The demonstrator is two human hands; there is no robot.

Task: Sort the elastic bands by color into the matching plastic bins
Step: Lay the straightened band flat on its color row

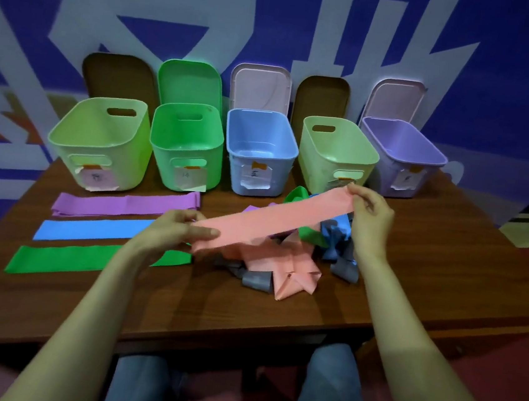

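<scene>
A salmon-pink elastic band (274, 216) is stretched flat above the table between both hands. My left hand (177, 228) pinches its near end and my right hand (371, 211) pinches its far end. Under it lies a jumbled pile (285, 268) of pink, grey, blue and green bands. To the left, a purple band (125, 205), a blue band (93, 229) and a green band (87, 260) lie flat in rows. Several open bins stand at the back: light green (99, 140), green (185, 146), blue (260, 154), pale green (336, 155) and purple (401, 156).
The bins carry paper labels on their fronts, and their lids lean against the blue wall behind. The wooden table (427, 282) has bare surface at the right and along its front edge. My knees show below the table.
</scene>
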